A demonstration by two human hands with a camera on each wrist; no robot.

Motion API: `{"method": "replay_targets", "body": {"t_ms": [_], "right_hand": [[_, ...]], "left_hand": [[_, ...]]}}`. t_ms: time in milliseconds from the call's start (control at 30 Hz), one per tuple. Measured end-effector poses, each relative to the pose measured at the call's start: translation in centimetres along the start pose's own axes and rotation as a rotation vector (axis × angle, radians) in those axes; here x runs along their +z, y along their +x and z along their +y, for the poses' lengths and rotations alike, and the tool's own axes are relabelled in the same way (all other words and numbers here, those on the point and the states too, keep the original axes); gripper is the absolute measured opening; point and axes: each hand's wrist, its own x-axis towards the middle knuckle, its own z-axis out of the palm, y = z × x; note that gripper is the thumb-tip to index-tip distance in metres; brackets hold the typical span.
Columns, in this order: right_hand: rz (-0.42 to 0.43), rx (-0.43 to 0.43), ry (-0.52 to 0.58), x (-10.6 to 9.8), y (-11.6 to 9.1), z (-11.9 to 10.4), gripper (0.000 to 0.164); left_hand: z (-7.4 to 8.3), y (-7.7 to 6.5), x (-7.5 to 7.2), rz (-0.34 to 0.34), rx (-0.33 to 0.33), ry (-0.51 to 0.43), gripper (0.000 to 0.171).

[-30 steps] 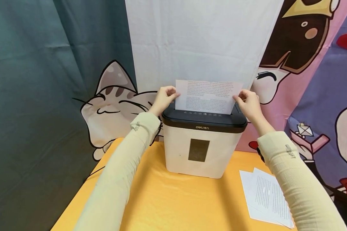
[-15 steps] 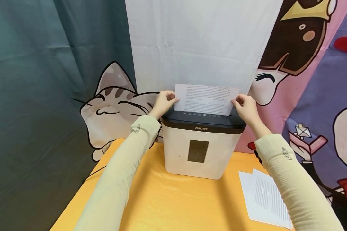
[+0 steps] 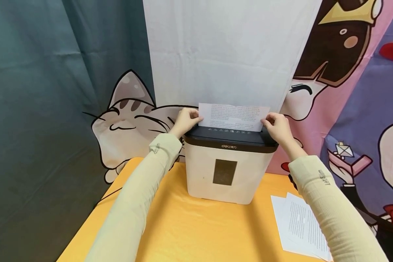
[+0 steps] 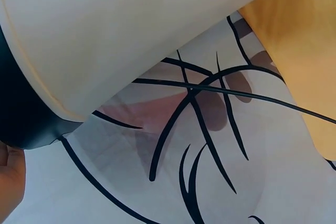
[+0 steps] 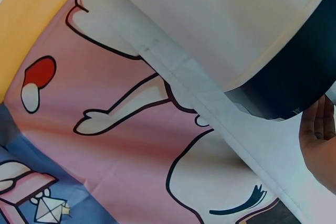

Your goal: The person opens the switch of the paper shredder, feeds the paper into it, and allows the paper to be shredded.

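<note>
At 12 o'clock on the shredder [image 3: 199,171], printed sheet [image 3: 234,118] upright | left hand [image 3: 186,120] pinches its 9-o'clock edge, right hand [image 3: 279,127] its 3-o'clock | step: likely feeding | next: probably calls for timely release

"deli得力" [image 3: 228,146] is standing on the shredder's [image 3: 199,171] dark band [image 3: 252,147], tiny signs [image 3: 231,131] are lining its top, partly legible "Let…lim" is marking the right cuff [image 3: 308,174], the gripped sheet's [image 3: 232,116] print is blurring
</note>
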Motion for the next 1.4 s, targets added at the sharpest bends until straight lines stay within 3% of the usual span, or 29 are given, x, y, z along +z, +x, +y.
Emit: {"method": "replay_targets", "body": {"t_ms": [200,400,633,1400], "right_hand": [[-0.002,-0.009,-0.003,0.2,-0.1,0.3,0.017],[-0.014,-0.021,-0.017,0.4,-0.2,0.4,0.016],[-0.011,-0.032,-0.014,0.5,-0.3,0.4,0.014],[-0.061,-0.039,0.016,0.8,-0.7,0.1,0.015]], "left_hand": [[-0.1,-0.1,0.2,0.003,0.008,0.013,0.014],[0.1,-0.1,0.3,0.027,0.041,0.008,0.030],[0.5,-0.1,0.4,0.035,0.018,0.000,0.013],[1.0,-0.3,1.1,-0.015,0.037,-0.041,0.013]]}}
